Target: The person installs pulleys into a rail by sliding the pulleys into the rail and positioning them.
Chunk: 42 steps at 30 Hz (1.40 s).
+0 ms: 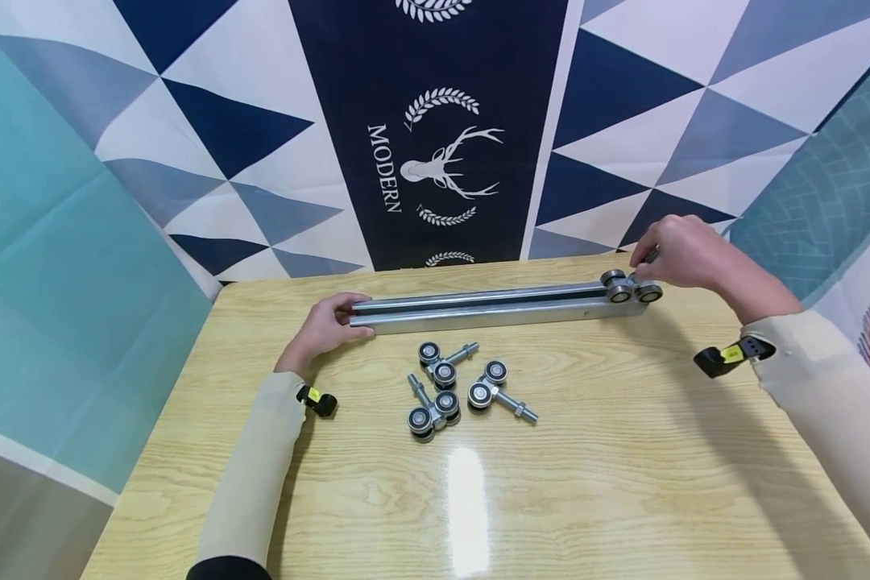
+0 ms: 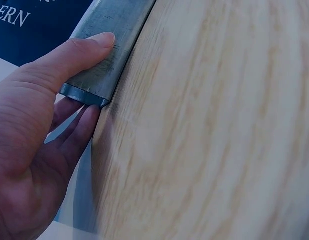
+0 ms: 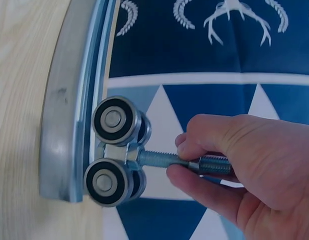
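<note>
A long metal channel rail lies along the back of the table with its slot facing up. My left hand grips its left end, thumb on the front face and fingers behind and under the end. At the other end, my right hand pinches the threaded bolt of a four-wheeled roller trolley. In the right wrist view the trolley's wheels are right by the rail's slotted side, near its end; whether they touch it I cannot tell.
Three more roller trolleys lie loose in front of the rail: one at the back, one at the front and one to the right. A patterned cloth hangs just behind the wooden table.
</note>
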{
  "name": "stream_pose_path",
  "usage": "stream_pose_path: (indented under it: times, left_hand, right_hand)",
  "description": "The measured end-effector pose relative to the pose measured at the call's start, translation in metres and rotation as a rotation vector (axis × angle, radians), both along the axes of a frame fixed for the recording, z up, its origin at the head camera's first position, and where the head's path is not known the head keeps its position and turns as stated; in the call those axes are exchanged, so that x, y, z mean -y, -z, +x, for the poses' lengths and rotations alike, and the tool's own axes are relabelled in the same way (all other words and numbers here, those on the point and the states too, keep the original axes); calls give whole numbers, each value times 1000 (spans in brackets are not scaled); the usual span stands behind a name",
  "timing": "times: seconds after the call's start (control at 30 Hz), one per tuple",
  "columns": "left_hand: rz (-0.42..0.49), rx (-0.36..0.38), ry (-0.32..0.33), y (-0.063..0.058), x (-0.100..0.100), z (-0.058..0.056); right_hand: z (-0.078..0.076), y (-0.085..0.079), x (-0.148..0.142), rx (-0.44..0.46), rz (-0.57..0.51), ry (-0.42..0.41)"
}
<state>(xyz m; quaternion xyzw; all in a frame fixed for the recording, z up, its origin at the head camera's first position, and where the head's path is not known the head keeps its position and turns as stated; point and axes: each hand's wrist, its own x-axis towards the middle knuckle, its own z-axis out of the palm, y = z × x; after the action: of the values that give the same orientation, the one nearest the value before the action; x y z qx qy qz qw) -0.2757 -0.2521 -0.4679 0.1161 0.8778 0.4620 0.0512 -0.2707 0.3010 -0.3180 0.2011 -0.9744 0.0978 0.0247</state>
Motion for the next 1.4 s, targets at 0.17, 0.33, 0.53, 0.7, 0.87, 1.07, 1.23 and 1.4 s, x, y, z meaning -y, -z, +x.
stream_pose_path:
  times: [0.17, 0.33, 0.53, 0.7, 0.87, 1.07, 1.23, 1.4]
  left_hand:
    - [10, 16, -5, 0, 0, 1]
    - [3, 19, -12, -1, -2, 1]
    - [-22, 14, -3, -22, -11, 13]
    - [-7, 3, 2, -4, -2, 2]
    - [-6, -2, -3, 2, 0, -2]
    - [-3, -4, -1, 1, -1, -1]
    - [12, -1, 2, 1, 0, -1]
    - [-1, 8, -3, 1, -1, -1]
  right_hand:
    - [-9, 2, -14, 29, -9, 34]
    - [-16, 3, -29, 44, 0, 57]
    - [-23, 4, -44, 47, 13, 87]
    - [-27, 3, -54, 74, 34, 111]
    - [-30, 4, -61, 87, 49, 120]
    - [-32, 9, -66, 96, 63, 110]
    - [-33, 15, -68, 83, 77, 98]
    - [-34, 23, -71, 81, 86, 87]
